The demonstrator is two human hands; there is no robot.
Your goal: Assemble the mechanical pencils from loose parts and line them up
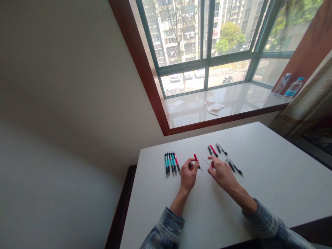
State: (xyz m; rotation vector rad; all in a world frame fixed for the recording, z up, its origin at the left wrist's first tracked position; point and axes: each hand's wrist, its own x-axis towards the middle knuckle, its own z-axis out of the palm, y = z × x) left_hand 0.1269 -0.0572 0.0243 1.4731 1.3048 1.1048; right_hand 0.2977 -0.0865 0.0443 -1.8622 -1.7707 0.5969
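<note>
My left hand (188,174) is closed on a red pen barrel (195,157), which sticks up past the fingertips; a dark part shows lower in the same grip. Just to the right, my right hand (220,172) pinches a thin pen refill (206,161) that points up and left toward the left hand. The two hands are apart. Left of them several assembled teal pens (169,163) and one red pen (176,161) lie side by side. Beyond and beside my right hand are loose pen parts: a red barrel (213,150), a black grip piece (210,150) and clear pieces with dark ends (235,166).
The white table (207,221) stands against the wall below a window with a wooden frame (197,127). On the sill lie a crumpled cloth or paper (214,108) and a flat white sheet (177,103). Plastic bottles (294,89) stand at its right end, near a curtain (302,107).
</note>
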